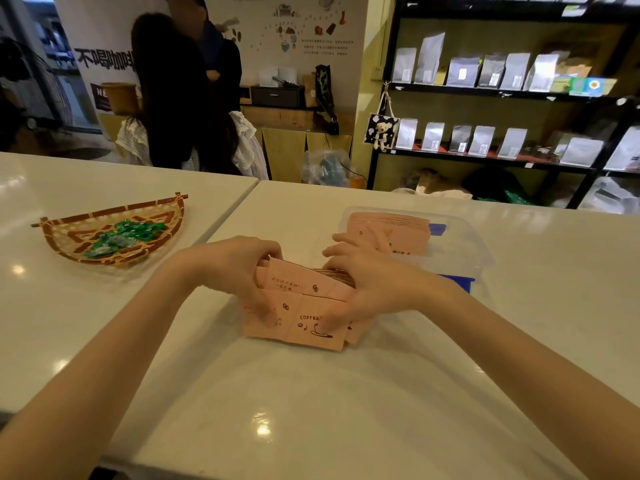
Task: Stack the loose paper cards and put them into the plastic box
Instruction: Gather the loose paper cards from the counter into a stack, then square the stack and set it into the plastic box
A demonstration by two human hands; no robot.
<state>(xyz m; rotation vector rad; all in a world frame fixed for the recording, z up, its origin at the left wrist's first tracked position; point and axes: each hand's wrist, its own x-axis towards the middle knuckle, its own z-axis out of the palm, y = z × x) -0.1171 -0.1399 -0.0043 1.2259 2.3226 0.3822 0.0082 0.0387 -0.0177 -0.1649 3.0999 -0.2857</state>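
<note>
The left hand (pixel 242 271) and the right hand (pixel 367 282) close on opposite ends of a loose bundle of pale pink paper cards printed with brown coffee motifs (pixel 304 306), fingers curled over the top edges and thumbs pressing the near faces. The bundle stands on the glossy white worktop (pixel 311 410), still fanned: the front cards splay forward and sideways while those behind stand nearly upright. To square it well, I would ease the grip just enough for the cards to slide, tap the lower edges on the worktop, then push both palms inward until the ends line up; squeezing hard now would likely crease the outer cards. Just behind the right hand sits the clear plastic box with blue clips (pixel 460 247), already holding a neat pink stack that leans inside it. The fresh bundle probably needs the same orientation to fit beside it. Well to the left rests a woven bamboo tray of green wrapped sweets (pixel 114 233), clear of the work.
</note>
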